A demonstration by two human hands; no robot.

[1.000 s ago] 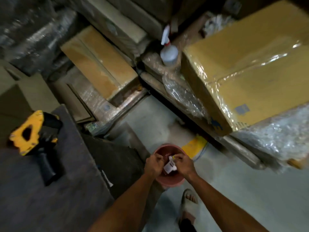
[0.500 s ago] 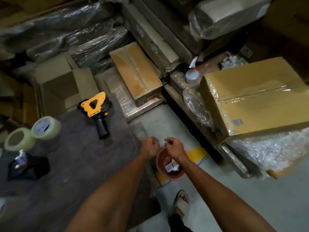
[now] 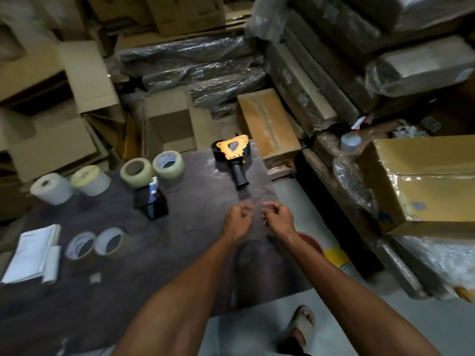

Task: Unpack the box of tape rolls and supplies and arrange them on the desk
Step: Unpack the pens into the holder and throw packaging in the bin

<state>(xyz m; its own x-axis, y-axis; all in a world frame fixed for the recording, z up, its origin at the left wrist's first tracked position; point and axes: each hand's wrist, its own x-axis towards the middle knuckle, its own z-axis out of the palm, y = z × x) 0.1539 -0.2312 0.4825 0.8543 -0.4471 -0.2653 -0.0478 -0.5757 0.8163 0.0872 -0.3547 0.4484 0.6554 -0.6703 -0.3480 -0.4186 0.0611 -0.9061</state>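
Clear tape rolls [image 3: 151,168] and a yellow tape dispenser [image 3: 232,152] already sit on the table [image 3: 180,253], beyond both hands; left hand [image 3: 237,220] and right hand [image 3: 279,219] hover half-curled, apparently empty.

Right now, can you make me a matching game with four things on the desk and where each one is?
Things:
1. tape dispenser
2. black holder
3. white papers
4. hands, left hand and right hand

Places:
A. left edge of the desk
B. far right corner of the desk, handle pointing toward the person
C. held close together above the desk's right side
D. middle of the desk, just in front of two tape rolls

Pairs: 1-B, 2-D, 3-A, 4-C
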